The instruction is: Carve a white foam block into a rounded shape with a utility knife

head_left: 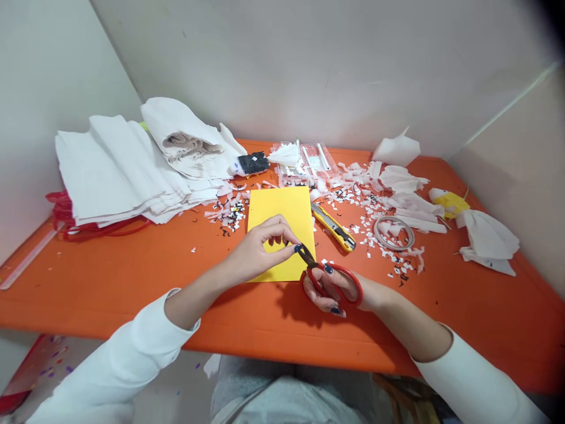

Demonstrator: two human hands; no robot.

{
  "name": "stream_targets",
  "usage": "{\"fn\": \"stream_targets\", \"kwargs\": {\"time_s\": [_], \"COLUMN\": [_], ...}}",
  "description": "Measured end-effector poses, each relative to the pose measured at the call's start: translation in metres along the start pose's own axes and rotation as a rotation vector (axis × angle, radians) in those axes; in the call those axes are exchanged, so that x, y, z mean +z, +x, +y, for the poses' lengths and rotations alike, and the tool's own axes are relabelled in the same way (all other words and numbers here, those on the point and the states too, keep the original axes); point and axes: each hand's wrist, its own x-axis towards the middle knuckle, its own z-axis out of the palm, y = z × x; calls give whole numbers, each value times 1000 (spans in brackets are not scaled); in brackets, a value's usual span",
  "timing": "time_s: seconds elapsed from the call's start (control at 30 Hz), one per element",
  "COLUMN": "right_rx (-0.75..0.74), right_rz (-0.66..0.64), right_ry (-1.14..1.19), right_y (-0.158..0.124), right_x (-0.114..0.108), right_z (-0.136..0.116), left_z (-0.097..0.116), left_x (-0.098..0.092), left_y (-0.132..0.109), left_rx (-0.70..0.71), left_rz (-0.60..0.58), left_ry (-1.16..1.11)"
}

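Red-handled scissors [355,285] are held in my right hand [329,290], its fingers through and around the loops. Their dark blades point up and left, toward my left hand [269,244]. Thumb and forefinger of my left hand are pinched together right at the blade tips; whatever lies between them is too small or hidden to make out. Under both hands lies a flat yellow sheet [278,206] on the orange table [176,288]. Just right of the sheet rests a yellow utility knife [334,227].
White sheets [115,171] are piled at the left, with a rolled bundle [185,132] on top. Paper scraps [362,203] litter the back and right, around a tape roll [394,233]. A clear pen case [324,159] stands near the wall. Crumpled white pieces [489,238] lie far right.
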Motion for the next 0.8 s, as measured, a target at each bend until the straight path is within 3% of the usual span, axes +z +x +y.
{"fn": "stream_targets", "kwargs": {"time_s": [0.17, 0.4, 0.67, 0.8], "right_rx": [-2, 11, -2, -13], "right_rz": [14, 31, 28, 23], "right_ry": [10, 7, -59, -31], "right_y": [2, 2, 1, 1], "right_x": [2, 5, 3, 2], "right_z": [-1, -3, -2, 1], "left_z": [-1, -7, -4, -8], "left_x": [2, 4, 4, -4], "left_y": [-2, -6, -6, -3], "left_rx": [67, 386, 279, 220], "left_rz": [28, 187, 176, 236], "left_ry": [68, 410, 367, 407]}}
